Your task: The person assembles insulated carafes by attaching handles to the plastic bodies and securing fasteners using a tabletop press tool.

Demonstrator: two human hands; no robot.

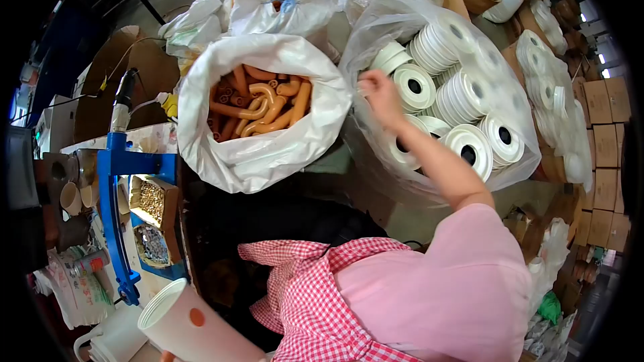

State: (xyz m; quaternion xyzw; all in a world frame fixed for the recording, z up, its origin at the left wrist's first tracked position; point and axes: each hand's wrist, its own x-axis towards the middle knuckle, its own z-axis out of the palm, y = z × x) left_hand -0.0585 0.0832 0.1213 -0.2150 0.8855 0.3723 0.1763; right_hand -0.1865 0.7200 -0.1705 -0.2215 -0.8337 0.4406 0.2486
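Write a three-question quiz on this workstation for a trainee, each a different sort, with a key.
1. What does the open white plastic sack hold?
A) White ringed spools
B) Orange-brown curved pieces
C) Folded cartons

2. True or false: the left hand holds a white cylindrical container.

3. Fill in: beside the blue metal frame, one open box holds small gold-coloured parts, the other small ____-coloured ones.

Key: 1 B; 2 true; 3 silver

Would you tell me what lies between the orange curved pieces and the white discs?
The white sack's rim, the clear bag's edge and the right hand lie between them, in the head view.
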